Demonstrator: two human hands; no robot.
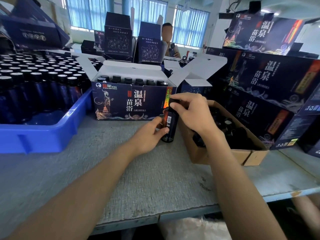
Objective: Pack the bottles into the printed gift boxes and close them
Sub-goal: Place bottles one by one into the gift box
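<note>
Table (155, 179): bottle (170, 125) upright, left fingers (162, 131) round body, right fingers (180, 97) seemingly pinching cap (172, 101).

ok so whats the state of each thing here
gift box: flaps open, bottles standing inside
bottle: upright, in both hands
left hand: grips bottle body
right hand: pinches its cap
blue tray: holds capped bottles
cardboard box: open
stacked boxes: closed

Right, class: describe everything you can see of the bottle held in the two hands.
The bottle is small, dark and glossy, perhaps glass or plastic, with a black cap and a label bearing a white barcode patch beside an orange strip. It stands upright, its base seemingly on the grey table, before the right corner of the open gift box. The left hand grips its body; the right hand pinches the cap.
</note>
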